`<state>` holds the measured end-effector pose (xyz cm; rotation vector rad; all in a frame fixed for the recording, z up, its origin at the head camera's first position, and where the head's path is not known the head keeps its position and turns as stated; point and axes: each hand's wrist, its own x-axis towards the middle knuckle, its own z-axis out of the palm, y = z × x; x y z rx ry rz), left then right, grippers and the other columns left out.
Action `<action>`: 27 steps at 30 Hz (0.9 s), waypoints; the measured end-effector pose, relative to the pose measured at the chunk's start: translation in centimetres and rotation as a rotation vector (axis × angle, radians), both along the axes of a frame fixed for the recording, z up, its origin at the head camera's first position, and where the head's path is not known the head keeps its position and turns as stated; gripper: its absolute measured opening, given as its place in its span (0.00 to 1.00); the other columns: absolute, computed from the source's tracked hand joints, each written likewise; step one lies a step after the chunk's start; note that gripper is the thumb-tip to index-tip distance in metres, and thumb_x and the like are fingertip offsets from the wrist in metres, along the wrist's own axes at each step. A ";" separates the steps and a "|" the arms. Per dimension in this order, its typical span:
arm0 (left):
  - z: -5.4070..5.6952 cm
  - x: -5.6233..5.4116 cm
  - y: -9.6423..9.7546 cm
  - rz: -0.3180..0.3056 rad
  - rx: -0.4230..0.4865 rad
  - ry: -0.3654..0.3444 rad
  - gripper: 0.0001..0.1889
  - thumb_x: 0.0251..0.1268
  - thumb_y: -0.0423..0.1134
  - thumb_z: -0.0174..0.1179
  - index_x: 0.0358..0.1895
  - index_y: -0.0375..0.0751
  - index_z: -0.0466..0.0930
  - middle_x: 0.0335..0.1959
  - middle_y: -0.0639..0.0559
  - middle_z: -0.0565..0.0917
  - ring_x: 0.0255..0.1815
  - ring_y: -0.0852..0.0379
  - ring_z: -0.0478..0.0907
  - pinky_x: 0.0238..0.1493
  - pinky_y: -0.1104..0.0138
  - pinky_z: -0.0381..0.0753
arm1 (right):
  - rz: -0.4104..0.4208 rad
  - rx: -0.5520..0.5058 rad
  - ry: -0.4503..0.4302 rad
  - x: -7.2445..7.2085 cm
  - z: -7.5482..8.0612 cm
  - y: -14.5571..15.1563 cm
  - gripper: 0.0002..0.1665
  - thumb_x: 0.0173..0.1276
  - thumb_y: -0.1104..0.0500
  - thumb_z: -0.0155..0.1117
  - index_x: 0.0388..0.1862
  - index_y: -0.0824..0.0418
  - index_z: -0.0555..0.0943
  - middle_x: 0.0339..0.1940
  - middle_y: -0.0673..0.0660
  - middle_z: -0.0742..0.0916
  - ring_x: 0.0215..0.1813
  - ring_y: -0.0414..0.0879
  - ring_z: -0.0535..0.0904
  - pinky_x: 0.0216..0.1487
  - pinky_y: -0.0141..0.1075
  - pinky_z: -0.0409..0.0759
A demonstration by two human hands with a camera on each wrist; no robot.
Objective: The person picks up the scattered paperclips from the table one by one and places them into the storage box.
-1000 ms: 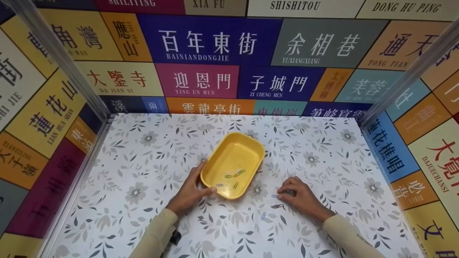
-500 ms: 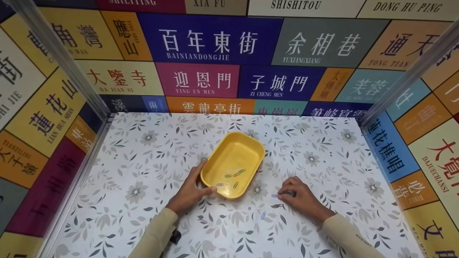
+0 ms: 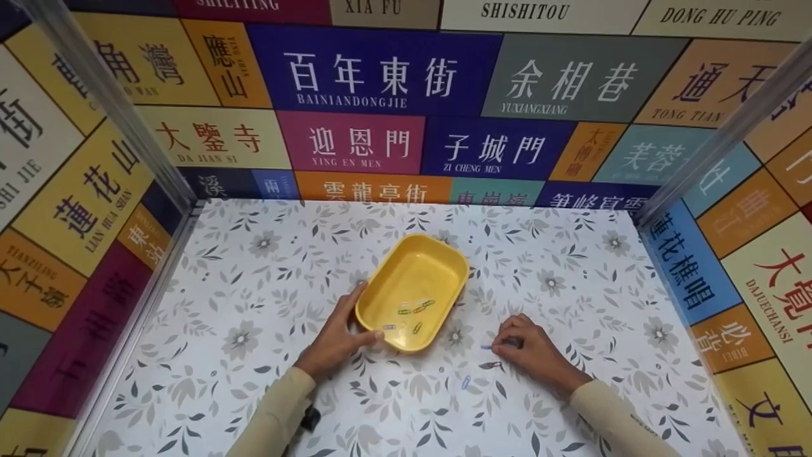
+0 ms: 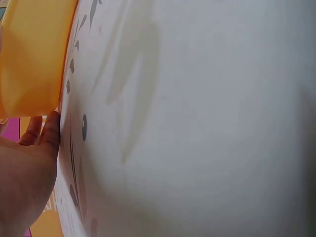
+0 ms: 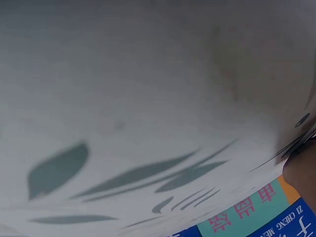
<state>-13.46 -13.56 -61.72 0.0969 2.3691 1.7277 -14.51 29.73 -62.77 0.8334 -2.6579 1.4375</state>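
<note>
A yellow plastic tray [image 3: 412,257] stands on the table in the head view. My left hand [image 3: 336,343] holds its near left corner, thumb at the rim and fingers along the outer wall. The left wrist view shows those fingertips low against the tray's side. Several coloured paper clips, among them a green paper clip [image 3: 417,328], lie in the tray's near half. To the right, my right hand [image 3: 530,352] pinches a bluish paper clip [image 3: 486,347] at the tabletop, its far part hidden by the fingers. A light blue paper clip [image 3: 466,382] lies nearby, closer to me.
A white cloth [image 3: 266,393] printed with grey leaves and flowers covers the table. Coloured panels with Chinese lettering [image 3: 374,70] form walls at the back and both sides. A small dark reddish shape [image 3: 490,365] shows just below the right hand.
</note>
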 end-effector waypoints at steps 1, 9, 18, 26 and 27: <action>0.0 0.0 0.0 0.000 -0.001 -0.001 0.59 0.60 0.50 0.82 0.91 0.63 0.53 0.83 0.52 0.66 0.87 0.49 0.59 0.89 0.48 0.48 | 0.000 -0.004 -0.003 0.0 0.1 0.0 0.06 0.62 0.70 0.81 0.33 0.63 0.92 0.39 0.56 0.87 0.46 0.54 0.78 0.50 0.36 0.75; 0.0 0.2 0.0 -0.004 0.000 0.003 0.58 0.61 0.51 0.82 0.91 0.65 0.54 0.82 0.51 0.67 0.87 0.48 0.61 0.89 0.48 0.50 | -0.037 -0.077 -0.085 0.2 0.2 -0.3 0.08 0.65 0.71 0.80 0.35 0.59 0.92 0.39 0.57 0.87 0.44 0.52 0.78 0.46 0.33 0.75; -0.2 0.0 0.0 -0.001 0.010 0.006 0.59 0.61 0.49 0.83 0.91 0.64 0.54 0.81 0.50 0.68 0.86 0.47 0.62 0.89 0.49 0.49 | -0.042 -0.115 -0.127 0.2 0.4 -0.4 0.04 0.67 0.68 0.81 0.35 0.65 0.91 0.38 0.58 0.88 0.44 0.49 0.79 0.48 0.30 0.76; -0.1 0.0 0.0 0.004 -0.008 -0.002 0.59 0.60 0.50 0.83 0.91 0.68 0.54 0.80 0.52 0.69 0.85 0.50 0.63 0.89 0.50 0.49 | -0.053 -0.111 -0.133 0.2 1.3 -1.2 0.06 0.67 0.69 0.80 0.36 0.59 0.92 0.38 0.56 0.88 0.44 0.44 0.80 0.50 0.26 0.77; -0.1 0.0 0.0 0.004 -0.011 0.000 0.59 0.60 0.50 0.83 0.91 0.68 0.54 0.80 0.52 0.69 0.85 0.50 0.63 0.89 0.50 0.49 | -0.052 -0.115 -0.136 0.2 1.4 -1.3 0.07 0.67 0.70 0.80 0.36 0.59 0.92 0.37 0.56 0.88 0.44 0.44 0.80 0.49 0.26 0.77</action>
